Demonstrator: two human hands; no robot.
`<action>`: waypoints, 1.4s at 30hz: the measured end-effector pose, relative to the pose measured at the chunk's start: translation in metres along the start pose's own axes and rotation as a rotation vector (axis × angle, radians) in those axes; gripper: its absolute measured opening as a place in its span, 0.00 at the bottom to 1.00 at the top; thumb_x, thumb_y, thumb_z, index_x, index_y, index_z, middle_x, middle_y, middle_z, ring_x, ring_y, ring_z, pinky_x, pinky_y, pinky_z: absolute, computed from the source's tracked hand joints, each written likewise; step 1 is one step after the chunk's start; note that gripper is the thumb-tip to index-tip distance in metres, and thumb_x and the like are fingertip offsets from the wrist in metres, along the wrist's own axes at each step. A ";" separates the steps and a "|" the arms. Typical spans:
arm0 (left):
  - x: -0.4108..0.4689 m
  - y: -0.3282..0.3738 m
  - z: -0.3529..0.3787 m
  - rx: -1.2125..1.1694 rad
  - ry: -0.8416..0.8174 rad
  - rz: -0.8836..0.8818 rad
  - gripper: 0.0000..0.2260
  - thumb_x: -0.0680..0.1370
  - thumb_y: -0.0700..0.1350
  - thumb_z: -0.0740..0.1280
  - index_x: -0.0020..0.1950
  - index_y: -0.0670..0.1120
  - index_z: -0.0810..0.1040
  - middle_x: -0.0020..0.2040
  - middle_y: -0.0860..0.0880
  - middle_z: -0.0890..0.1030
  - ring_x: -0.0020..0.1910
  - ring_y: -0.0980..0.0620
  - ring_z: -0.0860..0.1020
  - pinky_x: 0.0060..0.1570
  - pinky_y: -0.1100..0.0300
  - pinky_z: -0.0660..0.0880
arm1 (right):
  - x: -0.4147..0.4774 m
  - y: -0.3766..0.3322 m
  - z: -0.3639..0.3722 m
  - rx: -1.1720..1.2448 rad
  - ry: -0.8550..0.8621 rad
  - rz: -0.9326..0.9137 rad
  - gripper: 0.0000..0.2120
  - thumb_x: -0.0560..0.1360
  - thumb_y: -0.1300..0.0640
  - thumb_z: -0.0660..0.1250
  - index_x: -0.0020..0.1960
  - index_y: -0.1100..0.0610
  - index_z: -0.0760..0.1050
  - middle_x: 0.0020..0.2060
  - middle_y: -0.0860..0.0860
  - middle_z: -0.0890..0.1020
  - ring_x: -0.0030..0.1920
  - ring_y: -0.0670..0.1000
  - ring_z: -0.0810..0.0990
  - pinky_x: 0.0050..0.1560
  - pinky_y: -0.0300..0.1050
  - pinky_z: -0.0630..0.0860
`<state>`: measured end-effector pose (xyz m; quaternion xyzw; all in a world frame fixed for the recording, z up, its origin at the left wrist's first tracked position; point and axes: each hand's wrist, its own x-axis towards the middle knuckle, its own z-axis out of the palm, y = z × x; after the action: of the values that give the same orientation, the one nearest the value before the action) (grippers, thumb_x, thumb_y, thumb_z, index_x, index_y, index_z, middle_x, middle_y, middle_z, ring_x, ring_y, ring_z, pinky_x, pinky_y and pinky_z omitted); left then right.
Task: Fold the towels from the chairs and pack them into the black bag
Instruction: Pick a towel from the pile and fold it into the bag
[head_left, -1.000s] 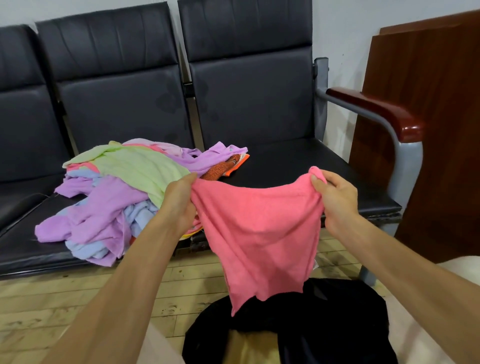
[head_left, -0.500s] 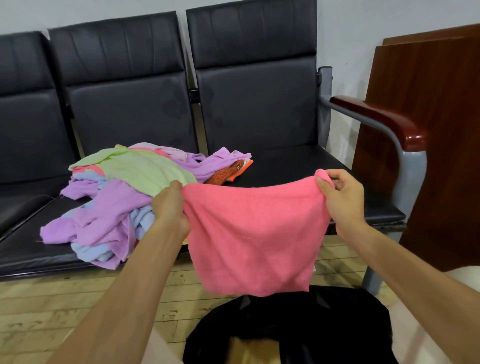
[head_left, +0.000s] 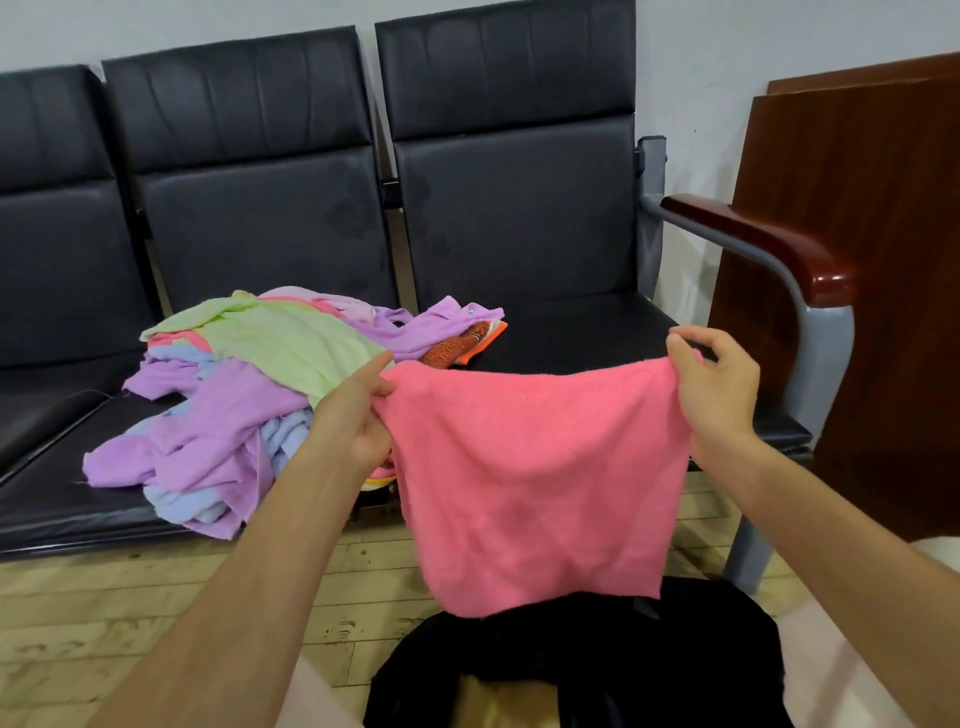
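A heap of green, purple and blue towels (head_left: 234, 405) lay on the middle seat of the black chairs (head_left: 249, 208). Just beside it the left hand (head_left: 358, 415) held one top corner of a pink towel (head_left: 535, 478), fingers clamped on the cloth. The towel hung spread in the air, its lower edge above the black bag (head_left: 597, 665). The right hand (head_left: 717, 384) pinched the other top corner between thumb and fingers, near the wooden armrest (head_left: 753, 244)

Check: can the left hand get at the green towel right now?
Probably, for reach: the green towel lies uncovered atop the pile, just beyond the left hand. But its fingers pinch the pink towel.
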<state>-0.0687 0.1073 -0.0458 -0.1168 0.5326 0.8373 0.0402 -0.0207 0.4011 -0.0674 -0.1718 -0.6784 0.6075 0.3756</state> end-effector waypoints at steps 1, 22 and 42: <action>0.000 0.000 0.000 0.029 0.011 0.005 0.18 0.75 0.33 0.60 0.63 0.45 0.77 0.63 0.45 0.74 0.59 0.48 0.74 0.60 0.55 0.71 | 0.001 0.000 0.000 0.038 0.014 0.033 0.06 0.78 0.58 0.67 0.53 0.50 0.79 0.55 0.47 0.80 0.59 0.47 0.75 0.57 0.40 0.71; 0.001 0.009 -0.012 0.357 0.350 0.366 0.09 0.75 0.36 0.70 0.55 0.40 0.81 0.50 0.46 0.81 0.48 0.51 0.76 0.53 0.54 0.76 | 0.007 0.004 -0.005 -0.072 -0.087 0.131 0.09 0.73 0.63 0.72 0.52 0.55 0.82 0.46 0.44 0.80 0.55 0.48 0.75 0.63 0.49 0.72; -0.007 0.013 -0.020 0.993 0.269 0.689 0.12 0.76 0.34 0.67 0.59 0.38 0.80 0.59 0.41 0.81 0.56 0.47 0.78 0.58 0.57 0.72 | 0.020 -0.021 -0.030 -0.685 -0.186 -0.514 0.09 0.73 0.61 0.72 0.52 0.62 0.83 0.45 0.58 0.84 0.44 0.46 0.73 0.47 0.41 0.70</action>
<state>-0.0611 0.0843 -0.0404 -0.0097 0.8662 0.4323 -0.2505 -0.0083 0.4317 -0.0423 -0.0566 -0.8925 0.2469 0.3732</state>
